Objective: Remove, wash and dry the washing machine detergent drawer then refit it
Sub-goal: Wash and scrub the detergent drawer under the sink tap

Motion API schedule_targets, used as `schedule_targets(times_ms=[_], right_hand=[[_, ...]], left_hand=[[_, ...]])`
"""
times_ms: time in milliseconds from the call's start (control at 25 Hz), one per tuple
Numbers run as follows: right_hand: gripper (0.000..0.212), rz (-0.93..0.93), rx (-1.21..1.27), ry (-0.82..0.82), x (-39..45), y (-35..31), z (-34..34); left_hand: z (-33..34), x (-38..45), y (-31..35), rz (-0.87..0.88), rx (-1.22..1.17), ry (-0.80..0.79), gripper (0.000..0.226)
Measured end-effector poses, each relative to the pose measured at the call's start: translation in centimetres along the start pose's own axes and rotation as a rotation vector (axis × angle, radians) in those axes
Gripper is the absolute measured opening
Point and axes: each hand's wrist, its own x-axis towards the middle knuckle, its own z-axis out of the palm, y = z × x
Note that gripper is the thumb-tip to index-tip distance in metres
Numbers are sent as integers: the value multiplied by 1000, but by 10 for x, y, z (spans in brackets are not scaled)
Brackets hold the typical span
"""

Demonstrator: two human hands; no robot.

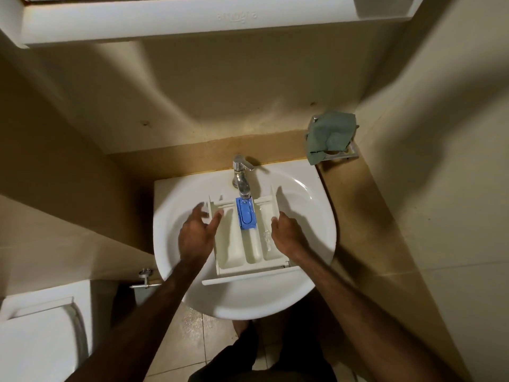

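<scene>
Nearest, two bare forearms reaching up from the bottom edge over tiled floor. To the left, a white toilet lid [38, 334].

Then the white basin [192, 288], with the detergent drawer [234, 252] lying inside it, front panel toward the near rim, three compartments facing up. Blue insert [246, 214] seated in the middle compartment at the far end, right under the spout.

Left hand [196, 232] at the drawer's left wall, fingers spread and mostly straight, fingertips touching the wall's top edge; relaxed, not clenched round anything. Right hand [286, 232] at the right wall, thumb on the inner side, fingers hidden behind the wall; looks like a grasp on that wall, though not fully visible. Small splashes of water in the right compartment.

Further back, chrome tap [241, 175] at the basin's far rim, lever pointing right. Beyond, right of the basin, green cloth [329, 136] draped over a metal holder [343, 154] by the wall.

Farthest, a white cabinet [165, 20] overhead.
</scene>
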Motion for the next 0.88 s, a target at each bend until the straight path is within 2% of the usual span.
schedule_targets(times_ms=[40,80,120,160,200,240,320,440,560,640,800,880], right_hand=[[36,-13,-32,36,-1,0,3],[35,-21,-46,63,-2,0,5],[35,-30,-53,83,-2,0,6],[35,-35,-57,98,-1,1,7],[35,-37,-58,110,0,2,8],[35,-38,-56,121,0,2,9],[34,-44,-50,135,0,2,11],[34,-40,-37,145,-1,2,12],[34,-31,-47,146,-1,-1,11],[34,-26,-57,151,-3,-2,10],[34,-15,-62,139,-3,-3,10],[34,-14,-62,137,-2,-3,9]], left_hand=[[0,0,-4,187,200,143,55],[-2,-1,-5,437,354,214,50],[-4,0,-7,719,487,176,48],[-5,2,-8,959,610,68,50],[-3,4,-13,1101,719,-51,53],[0,6,-15,1151,797,-129,57],[9,6,-16,1071,882,-182,64],[15,-3,-4,918,874,-166,64],[9,0,-10,1070,850,-219,55],[3,5,-12,1120,891,-295,58],[15,2,4,921,884,-277,63],[21,-2,7,904,844,-255,61]])
